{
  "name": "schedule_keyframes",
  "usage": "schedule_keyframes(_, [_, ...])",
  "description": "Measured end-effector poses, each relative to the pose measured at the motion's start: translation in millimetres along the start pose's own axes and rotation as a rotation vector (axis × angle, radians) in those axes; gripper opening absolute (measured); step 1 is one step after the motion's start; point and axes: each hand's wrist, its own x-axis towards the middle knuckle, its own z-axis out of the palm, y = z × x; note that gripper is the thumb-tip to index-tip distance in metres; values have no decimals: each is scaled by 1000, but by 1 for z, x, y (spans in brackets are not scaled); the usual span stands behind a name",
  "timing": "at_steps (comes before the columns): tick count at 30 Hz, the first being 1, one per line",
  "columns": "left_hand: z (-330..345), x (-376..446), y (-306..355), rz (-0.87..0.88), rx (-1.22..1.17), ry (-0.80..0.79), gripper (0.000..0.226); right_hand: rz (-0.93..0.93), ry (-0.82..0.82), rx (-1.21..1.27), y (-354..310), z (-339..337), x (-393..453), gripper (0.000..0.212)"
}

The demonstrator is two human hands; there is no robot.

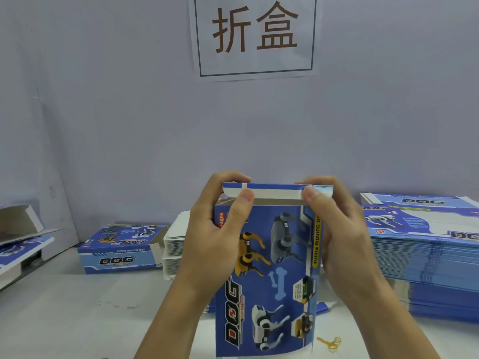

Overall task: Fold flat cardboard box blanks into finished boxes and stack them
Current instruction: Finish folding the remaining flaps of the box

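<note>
A blue cardboard box (272,268) printed with robot dogs and "DOG" stands upright on end in the middle of the table. My left hand (215,229) grips its upper left side, thumb pressing the top flap (274,193). My right hand (339,229) holds the upper right side, thumb on the same flap near its right corner. The flap is bent over the open top. A finished blue box (119,255) lies on its side at the back left. A tall stack of flat blanks (427,255) sits on the right.
A pile of white flat cards (173,244) stands behind the held box. At the far left edge lie partly folded boxes (18,242). Yellow rubber bands (330,343) rest on the white table (77,307) near the box's base. A sign hangs on the wall.
</note>
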Motion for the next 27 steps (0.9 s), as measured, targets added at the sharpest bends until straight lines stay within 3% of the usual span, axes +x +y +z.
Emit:
schedule_keyframes(12, [0,-3,-8,-16,-206,-39,19,36,-23,75,-4,4,-2,12])
schedule_keyframes(27, [2,-2,-3,-54,-217,-54,18,90,113,198,-5,1,-4,15])
